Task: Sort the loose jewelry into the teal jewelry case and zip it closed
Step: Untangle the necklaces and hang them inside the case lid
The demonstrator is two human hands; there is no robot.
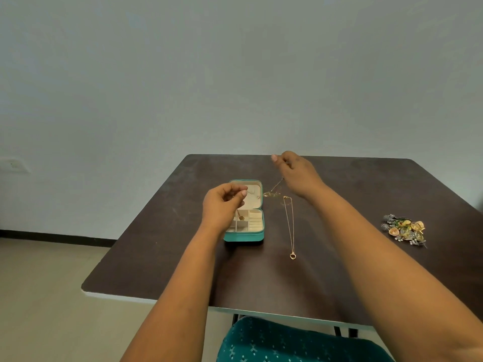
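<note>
Both hands raised mid-frame, each pinching a fine gold chain. Left hand [222,205] dangles a pendant [241,218] over the open teal jewelry case [245,237], apparently to drop it into a front compartment. Right hand [295,173], just right of the lid, lifts a second chain [277,185], its low end near the table [156,244]. Third necklace [290,226] lies straight beside the case. Loose jewelry pile [403,229] sits far right, unsorted.

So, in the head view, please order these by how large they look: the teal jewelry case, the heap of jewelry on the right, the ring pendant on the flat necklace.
1. teal jewelry case
2. heap of jewelry, a little smaller
3. ring pendant, clearly smallest
</note>
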